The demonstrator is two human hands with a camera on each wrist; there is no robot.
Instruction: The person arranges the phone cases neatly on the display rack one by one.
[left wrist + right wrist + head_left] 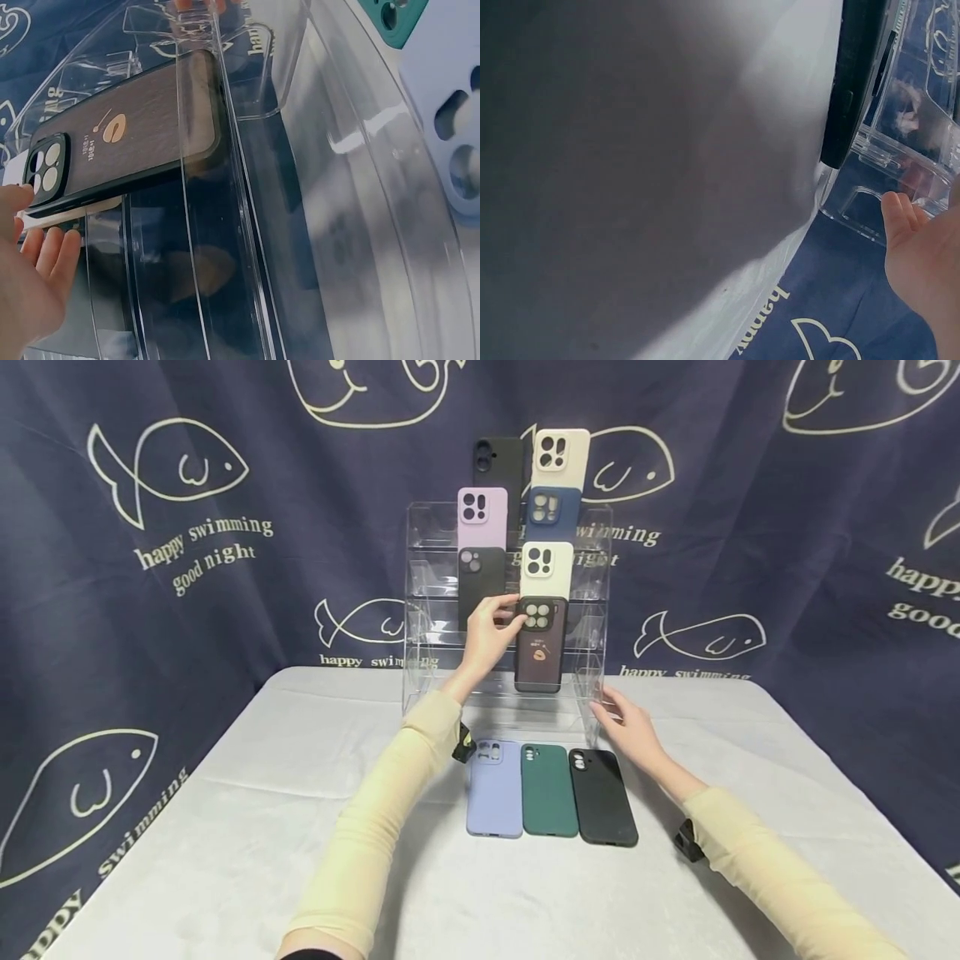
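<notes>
A dark brown phone case [538,647] with a black rim and a small orange print stands in the lower tier of a clear acrylic display stand [510,714]. My left hand [491,631] pinches its upper left corner beside the camera cutout, thumb in front. In the left wrist view, the case's bottom end [202,112] sits behind the stand's clear front lip, and the left hand [37,277] is at its camera end. My right hand [630,722] touches the stand's right side low down, its fingers [901,214] nearly straight in the right wrist view.
Behind, the stand holds a purple case [482,518], black cases [480,585], white cases [551,578] and a blue case [555,518]. In front on the white-covered table [300,860] lie a light blue case [495,793], a green case [550,793] and a black case [606,802].
</notes>
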